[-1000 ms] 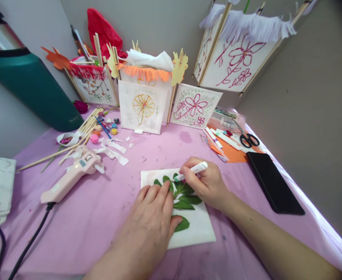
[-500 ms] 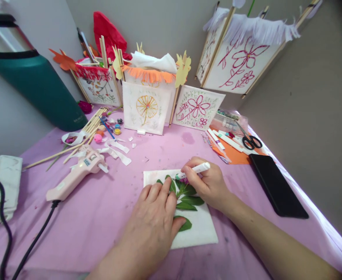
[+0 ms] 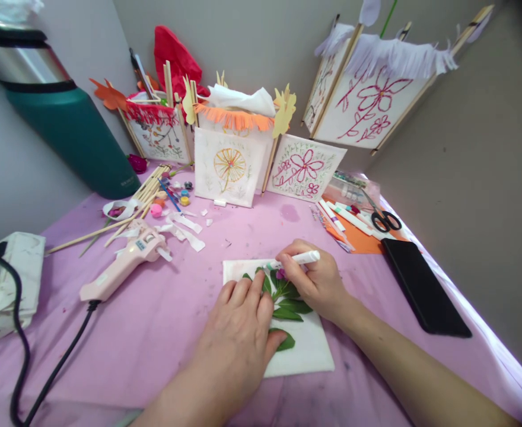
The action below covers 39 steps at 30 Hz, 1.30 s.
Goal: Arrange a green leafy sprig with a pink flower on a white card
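On the purple cloth lies a white cloth square (image 3: pixel 305 356) with a leafy green sprig (image 3: pixel 287 309) and a small purple flower (image 3: pixel 280 274) on it. My left hand (image 3: pixel 243 320) rests flat across the sprig, fingers stretched out, pressing it down; much of the sprig's left side is hidden under it. Pinched in my right hand (image 3: pixel 317 279) is a white marker (image 3: pixel 303 258) with a green end. Its tip points left, at the upper leaves close to my left fingertips. Whether the tip touches the cloth is hard to make out.
A pink glue gun (image 3: pixel 125 261) with a black cord lies left, near wooden sticks (image 3: pixel 147 193) and a green bottle (image 3: pixel 74 136). Decorated panels (image 3: pixel 229 166) stand behind. Right are scissors (image 3: pixel 385 220), markers (image 3: pixel 354 218) and a black phone (image 3: pixel 423 287).
The marker tip has shifted slightly left along the upper leaves. My left hand keeps its place on the sprig. The whole view has shifted a little.
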{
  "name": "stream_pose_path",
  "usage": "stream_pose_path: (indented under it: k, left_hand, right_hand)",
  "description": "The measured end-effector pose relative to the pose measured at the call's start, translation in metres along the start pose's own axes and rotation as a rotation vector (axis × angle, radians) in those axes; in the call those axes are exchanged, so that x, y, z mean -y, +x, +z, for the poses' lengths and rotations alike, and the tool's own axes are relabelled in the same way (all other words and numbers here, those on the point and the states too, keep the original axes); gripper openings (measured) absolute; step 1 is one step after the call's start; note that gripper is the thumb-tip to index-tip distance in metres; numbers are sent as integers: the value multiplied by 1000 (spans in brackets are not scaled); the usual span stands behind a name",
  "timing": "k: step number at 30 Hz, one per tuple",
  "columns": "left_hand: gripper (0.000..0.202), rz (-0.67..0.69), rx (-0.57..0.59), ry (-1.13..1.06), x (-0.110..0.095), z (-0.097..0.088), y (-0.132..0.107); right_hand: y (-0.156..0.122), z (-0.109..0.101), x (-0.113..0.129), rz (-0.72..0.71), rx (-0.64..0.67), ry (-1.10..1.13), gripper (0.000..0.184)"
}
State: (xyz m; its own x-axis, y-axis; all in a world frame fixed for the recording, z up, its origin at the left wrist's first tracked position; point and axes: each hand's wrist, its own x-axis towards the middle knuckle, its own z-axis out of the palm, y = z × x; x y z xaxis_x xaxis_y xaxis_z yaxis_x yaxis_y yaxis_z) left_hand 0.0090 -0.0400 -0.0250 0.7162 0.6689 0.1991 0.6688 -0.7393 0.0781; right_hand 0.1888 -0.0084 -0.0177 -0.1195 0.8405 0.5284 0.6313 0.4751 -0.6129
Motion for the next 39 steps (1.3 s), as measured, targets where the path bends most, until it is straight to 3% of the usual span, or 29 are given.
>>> stream_pose_path:
  k: [31, 34, 39]
  left_hand:
    - [41, -9, 19, -28, -1, 1, -1]
    - [41, -12, 20, -32, 0, 0, 0]
    - [38, -18, 24, -80, 2, -2, 1]
  right_hand:
    - [3, 5, 2, -120, 82, 29, 17]
    - [2, 3, 2, -62, 62, 77, 17]
    - [-5, -9, -1, 105, -79, 180, 18]
